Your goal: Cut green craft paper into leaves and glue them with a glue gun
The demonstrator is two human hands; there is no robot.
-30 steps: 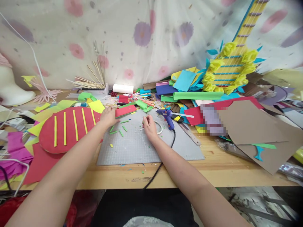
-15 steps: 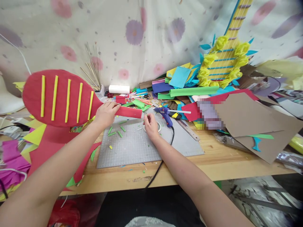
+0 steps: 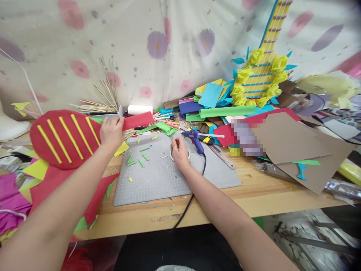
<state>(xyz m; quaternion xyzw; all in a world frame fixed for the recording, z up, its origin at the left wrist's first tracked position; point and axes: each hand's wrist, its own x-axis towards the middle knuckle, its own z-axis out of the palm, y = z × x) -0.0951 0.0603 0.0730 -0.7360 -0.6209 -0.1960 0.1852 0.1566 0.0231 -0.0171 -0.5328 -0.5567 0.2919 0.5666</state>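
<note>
My left hand is wrapped round the neck of a red paddle-shaped paper craft, which has slanting yellow strips across its rounded face. Its red handle points right and slightly up. Over the grey cutting mat, my right hand is pinched closed; what sits between the fingertips is too small to make out. A white ring-shaped roll lies under and beside that hand. Just to the right rests a blue glue gun with a glue stick in its back. Several green bits are scattered on the mat.
A metal ruler lies at the mat's right edge. Grey-brown board sheets fill the right side. Behind stand a yellow paper guitar and coloured foam sheets. Thin sticks rise from a box at the back left.
My left hand has moved left with the red craft, tilting it so the handle rises and the rounded end drops. My right hand stays by the white roll.
</note>
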